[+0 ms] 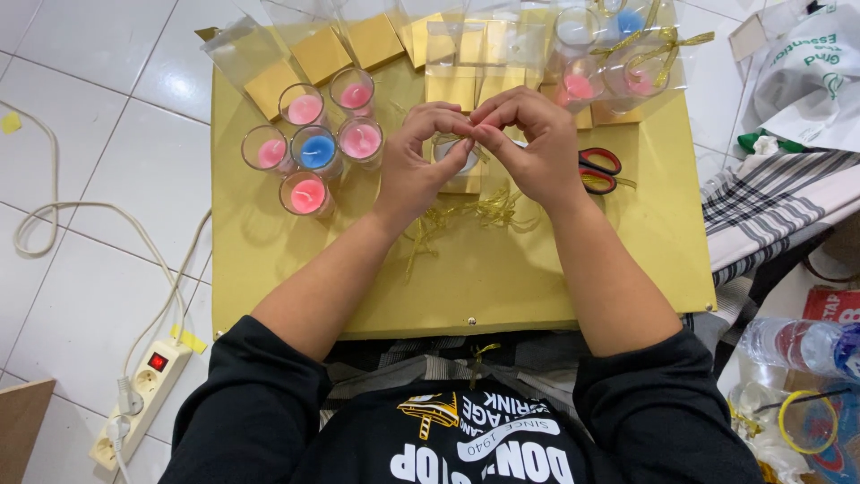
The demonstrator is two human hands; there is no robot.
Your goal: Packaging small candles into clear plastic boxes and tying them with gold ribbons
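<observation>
My left hand [417, 157] and my right hand [533, 143] meet fingertip to fingertip over a small clear-wrapped candle glass [451, 159] on a gold board [296, 269]. Both hands pinch a thin gold ribbon at the top of that wrap. Loose gold ribbon [466, 215] trails on the board below my hands. Most of the candle glass is hidden by my fingers.
Several glass candles, pink [306, 195] and one blue [317, 151], stand left of my hands. Clear bags with gold card bases [318, 49] lie along the far edge, wrapped candles [627, 76] at far right. Red-handled scissors [598, 170] lie by my right hand. A power strip [143, 399] lies on the tiled floor.
</observation>
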